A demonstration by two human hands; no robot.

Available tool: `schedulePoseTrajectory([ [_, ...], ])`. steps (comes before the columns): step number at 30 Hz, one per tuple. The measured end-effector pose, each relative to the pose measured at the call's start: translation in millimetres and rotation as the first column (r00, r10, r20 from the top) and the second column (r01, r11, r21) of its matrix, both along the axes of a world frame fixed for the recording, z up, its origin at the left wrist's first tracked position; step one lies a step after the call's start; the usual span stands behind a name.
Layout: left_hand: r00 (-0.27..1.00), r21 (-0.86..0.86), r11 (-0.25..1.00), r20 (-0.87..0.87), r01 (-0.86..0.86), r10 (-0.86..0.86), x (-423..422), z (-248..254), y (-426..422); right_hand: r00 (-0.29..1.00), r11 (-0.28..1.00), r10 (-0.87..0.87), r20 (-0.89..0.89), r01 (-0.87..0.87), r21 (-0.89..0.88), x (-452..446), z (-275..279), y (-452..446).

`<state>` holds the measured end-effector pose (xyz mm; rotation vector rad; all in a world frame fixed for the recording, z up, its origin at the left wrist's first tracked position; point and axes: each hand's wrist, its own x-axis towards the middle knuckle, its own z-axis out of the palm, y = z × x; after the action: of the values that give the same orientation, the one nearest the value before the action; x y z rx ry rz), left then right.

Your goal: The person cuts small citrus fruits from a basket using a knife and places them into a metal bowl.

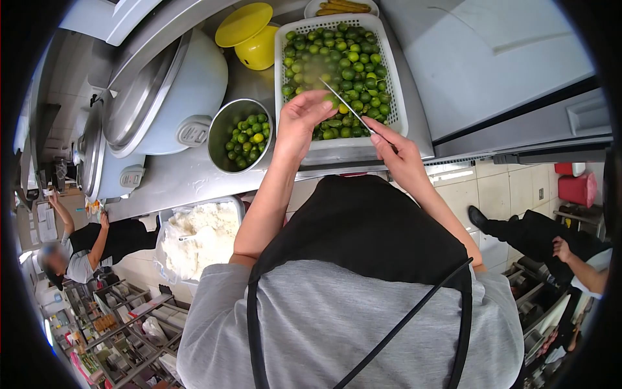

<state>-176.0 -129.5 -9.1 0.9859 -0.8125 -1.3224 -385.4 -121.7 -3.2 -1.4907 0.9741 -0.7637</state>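
Over a white perforated basket (281,65) heaped with small green limes (350,68), my two hands are close together. My left hand (303,118) is closed, with a green lime (332,100) pinched at its fingertips. Gripped in my right hand (396,148) is a small knife (354,111), its thin blade slanting up and left, beside the lime. Whether the blade touches the lime is hard to tell. Left of the basket, a round metal pot (216,150) holds more limes, some of them yellowish.
A yellow plastic container (256,48) stands behind the pot. Large rice cookers (204,87) line the left of the steel counter (175,175). Below it sits a tub of white rice (201,236). Other people (113,240) are at far left and far right (551,236).
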Motion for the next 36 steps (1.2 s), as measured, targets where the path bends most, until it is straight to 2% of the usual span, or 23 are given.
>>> schedulePoseTrajectory([
  [5, 0.997, -0.051, 0.998, -0.056, 0.042, -0.045, -2.9, 8.0, 3.5, 0.998, 0.997, -0.043, -0.045, 0.045, 0.056, -3.7, -11.6, -9.6],
  [8, 1.000, -0.058, 0.998, -0.019, 0.021, -0.022, -5.5, 7.5, 1.9, 0.992, 0.971, -0.026, -0.122, 0.054, 0.235, -4.7, 0.2, -6.8],
  [9, 1.000, -0.054, 0.999, 0.012, -0.001, 0.002, -6.0, 5.8, -0.2, 0.995, 0.992, -0.073, -0.069, 0.080, 0.101, -2.0, 0.5, -5.2],
  [11, 1.000, -0.047, 0.999, 0.009, -0.023, 0.023, -7.6, 4.5, -2.1, 0.993, 0.993, -0.117, -0.010, 0.116, -0.035, -1.8, 3.8, -3.2],
  [16, 0.994, -0.044, 0.994, -0.046, -0.105, 0.102, -6.7, -0.5, -4.8, 0.998, 0.983, -0.028, -0.050, 0.018, -0.185, -0.6, 4.0, 4.0],
  [22, 0.994, -0.024, 0.994, -0.033, -0.110, 0.109, -10.3, 1.8, -0.6, 0.996, 0.965, -0.061, -0.064, 0.043, -0.260, 0.7, 0.8, 2.0],
  [23, 0.999, -0.027, 0.999, 0.004, -0.046, 0.046, -11.8, 0.1, 1.7, 0.996, 0.965, -0.063, -0.065, 0.044, -0.260, 0.1, 1.8, 0.0],
  [24, 0.999, -0.028, 0.999, 0.041, 0.017, -0.015, -14.0, -0.9, 4.1, 0.992, 0.979, -0.087, -0.086, 0.070, -0.190, -0.8, 4.1, -2.8],
  [25, 0.999, -0.025, 1.000, 0.033, 0.009, -0.008, -19.1, -0.4, 6.0, 0.988, 0.988, -0.108, -0.108, 0.094, -0.120, -1.7, 6.2, -4.5],
  [26, 0.999, -0.026, 1.000, 0.035, 0.003, -0.002, -16.9, -0.7, 5.4, 0.989, 0.989, -0.101, -0.106, 0.088, -0.121, -2.2, 8.3, -5.2],
  [29, 0.987, -0.081, 0.986, 0.050, -0.149, 0.153, -6.0, -9.7, -5.3, 0.992, 0.990, -0.090, -0.083, 0.080, -0.117, -6.3, 9.9, -0.7],
  [31, 0.981, -0.101, 0.980, 0.067, -0.174, 0.181, -2.3, -6.3, -9.3, 0.997, 0.974, -0.044, -0.059, 0.030, -0.223, -8.1, 6.1, 6.2],
  [36, 0.963, -0.120, 0.964, 0.107, -0.236, 0.249, -6.0, 0.7, -9.7, 0.994, 0.969, -0.051, -0.092, 0.027, -0.245, -7.8, 3.3, 9.5],
])
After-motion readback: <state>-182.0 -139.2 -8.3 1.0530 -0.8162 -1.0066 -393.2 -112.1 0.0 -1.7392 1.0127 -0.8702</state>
